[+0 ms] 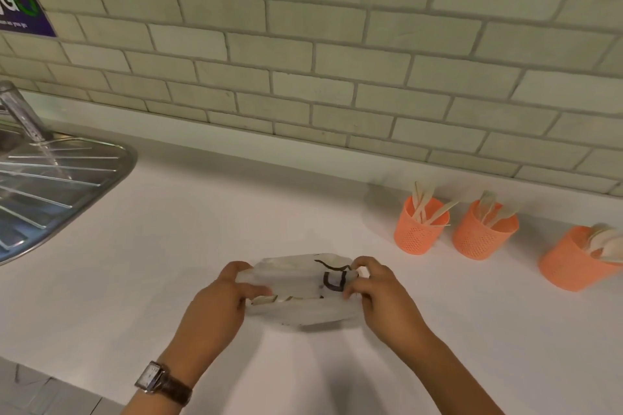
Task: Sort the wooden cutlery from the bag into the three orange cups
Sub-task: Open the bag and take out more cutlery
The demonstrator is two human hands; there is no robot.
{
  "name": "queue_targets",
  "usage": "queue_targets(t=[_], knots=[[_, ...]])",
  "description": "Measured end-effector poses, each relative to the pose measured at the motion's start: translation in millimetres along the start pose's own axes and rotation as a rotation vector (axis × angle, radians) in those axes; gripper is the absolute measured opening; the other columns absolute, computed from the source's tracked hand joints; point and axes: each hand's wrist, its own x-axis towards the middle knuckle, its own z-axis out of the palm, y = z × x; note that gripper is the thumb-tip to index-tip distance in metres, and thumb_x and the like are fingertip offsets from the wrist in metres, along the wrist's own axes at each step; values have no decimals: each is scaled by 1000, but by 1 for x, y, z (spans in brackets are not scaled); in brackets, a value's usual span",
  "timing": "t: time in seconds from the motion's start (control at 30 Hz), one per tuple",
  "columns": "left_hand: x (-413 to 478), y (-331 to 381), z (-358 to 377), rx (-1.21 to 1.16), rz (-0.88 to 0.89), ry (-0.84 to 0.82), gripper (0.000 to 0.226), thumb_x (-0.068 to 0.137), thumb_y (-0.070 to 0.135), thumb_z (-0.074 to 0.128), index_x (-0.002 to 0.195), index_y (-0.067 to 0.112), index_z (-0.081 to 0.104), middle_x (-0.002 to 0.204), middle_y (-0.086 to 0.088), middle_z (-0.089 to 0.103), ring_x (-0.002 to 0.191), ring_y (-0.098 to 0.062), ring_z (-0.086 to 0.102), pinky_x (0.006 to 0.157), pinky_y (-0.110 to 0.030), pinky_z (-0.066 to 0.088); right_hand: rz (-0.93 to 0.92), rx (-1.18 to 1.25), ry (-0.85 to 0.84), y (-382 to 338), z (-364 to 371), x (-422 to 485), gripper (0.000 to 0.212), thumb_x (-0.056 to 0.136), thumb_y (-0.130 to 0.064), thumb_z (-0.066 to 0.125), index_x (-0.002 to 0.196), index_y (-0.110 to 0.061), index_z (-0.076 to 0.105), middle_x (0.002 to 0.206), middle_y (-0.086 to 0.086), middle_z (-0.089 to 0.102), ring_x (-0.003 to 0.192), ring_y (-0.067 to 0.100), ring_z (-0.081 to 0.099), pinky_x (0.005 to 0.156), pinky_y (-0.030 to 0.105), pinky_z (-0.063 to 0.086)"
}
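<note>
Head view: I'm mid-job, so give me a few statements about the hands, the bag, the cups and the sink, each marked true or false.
1. The left hand and the right hand both grip the plastic bag. True.
2. All three cups are empty. False: the left cup, middle cup and right cup each hold wooden cutlery.
3. The sink is to the right of the bag. False: the sink is at the far left.
4. A wristwatch sits on the left wrist. True.
</note>
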Motion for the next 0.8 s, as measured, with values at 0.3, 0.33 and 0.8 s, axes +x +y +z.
queue_targets(t=[0.3, 0.33, 0.8], knots=[[18, 24, -20, 222, -86, -126, 76, 76, 22, 64, 140, 24, 23, 146, -2, 17, 81, -23, 61, 66, -27, 48, 47, -275, -161, -26, -24, 35, 83, 75, 14, 40, 146, -26, 22, 134, 4, 36, 105, 29, 48, 76, 35, 45], [20, 27, -23, 210, -86, -89, 78, 75, 22, 65, 140, 23, 22, 148, -1, 14, 78, -22, 61, 65, -27, 49, 17, -287, -103, -27, -28, 39, 83, 73, 15, 40, 144, -24, 24, 132, 5, 37, 100, 30, 50, 73, 37, 47], [9, 39, 14, -23, -70, -30, 73, 71, 25, 70, 131, 22, 29, 151, 5, 14, 68, -16, 59, 50, -19, 41, -80, -237, 127, -41, -23, 12, 21, 81, -21, 64, 101, -18, 69, 103, 6, 53, 93, 28, 54, 72, 32, 43]])
